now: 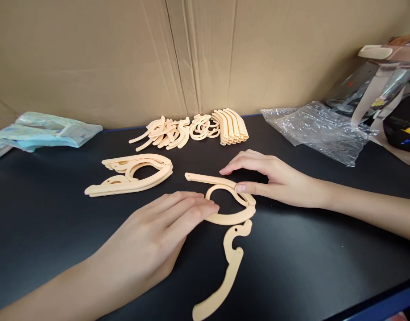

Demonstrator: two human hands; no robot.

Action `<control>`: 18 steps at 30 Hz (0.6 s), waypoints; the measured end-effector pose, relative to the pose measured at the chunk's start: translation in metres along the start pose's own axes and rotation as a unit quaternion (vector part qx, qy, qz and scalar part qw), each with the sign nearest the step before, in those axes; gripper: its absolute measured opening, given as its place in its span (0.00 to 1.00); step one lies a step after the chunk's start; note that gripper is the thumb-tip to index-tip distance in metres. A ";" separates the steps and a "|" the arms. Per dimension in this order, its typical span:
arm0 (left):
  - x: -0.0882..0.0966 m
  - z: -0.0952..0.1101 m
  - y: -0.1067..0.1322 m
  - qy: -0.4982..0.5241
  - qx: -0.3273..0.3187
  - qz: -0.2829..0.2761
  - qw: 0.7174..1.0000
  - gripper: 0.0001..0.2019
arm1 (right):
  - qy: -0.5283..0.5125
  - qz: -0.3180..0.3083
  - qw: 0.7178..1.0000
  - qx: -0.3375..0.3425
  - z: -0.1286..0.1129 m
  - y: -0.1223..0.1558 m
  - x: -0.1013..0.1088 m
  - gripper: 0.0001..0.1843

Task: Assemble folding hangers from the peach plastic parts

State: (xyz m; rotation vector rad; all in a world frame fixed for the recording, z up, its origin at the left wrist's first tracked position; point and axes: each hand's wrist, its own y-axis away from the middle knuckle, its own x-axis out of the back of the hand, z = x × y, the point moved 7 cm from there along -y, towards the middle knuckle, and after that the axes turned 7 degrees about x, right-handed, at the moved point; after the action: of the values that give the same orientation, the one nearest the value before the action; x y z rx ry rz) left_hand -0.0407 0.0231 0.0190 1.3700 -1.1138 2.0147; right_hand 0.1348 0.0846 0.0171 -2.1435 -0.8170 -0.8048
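Note:
On the black table lies a beige plastic folding hanger (231, 218), partly put together, with a curved loop and two arms. My left hand (171, 223) has its fingers pressed together over the loop's left side and the lower arm; its thumb is hidden. With the thumb touching the upper arm near the joint, my right hand (271, 178) holds its other fingers apart, above the table. Just below the hanger, a small hook piece (229, 243) touches or overlaps the end of a loose curved arm piece (221, 290).
Several folded hangers (154, 180) are stacked at left. Behind lie piles of loose hook pieces (167, 131), loop pieces (201, 127) and arm pieces (229, 127). Clear plastic wrap (325, 129) and a strapped bottle (355, 84) are right; a blue-green packet (51, 129) is left. Cardboard (124, 58) stands behind.

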 end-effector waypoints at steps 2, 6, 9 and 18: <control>0.000 0.003 -0.001 -0.008 -0.020 0.003 1.000 0.23 | 0.037 -0.008 0.999 0.018 -0.004 0.001 -0.002 0.18; 0.003 0.007 -0.004 -0.087 -0.026 0.007 0.996 0.20 | 0.154 -0.033 0.986 0.052 -0.011 0.001 -0.002 0.20; 0.003 0.013 -0.005 -0.168 -0.033 0.009 0.985 0.20 | 0.247 -0.045 0.965 0.082 -0.019 -0.001 0.005 0.21; 0.008 0.030 -0.008 -0.223 -0.066 -0.010 0.973 0.21 | 0.333 -0.100 0.931 0.110 -0.036 0.023 0.019 0.15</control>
State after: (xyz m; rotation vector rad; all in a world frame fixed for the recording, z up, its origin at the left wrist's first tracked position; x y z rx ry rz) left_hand -0.0220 0.0027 0.0340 1.8046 -1.3844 1.6215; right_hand 0.1527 0.0494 0.0426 -1.4500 -0.7144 -1.3728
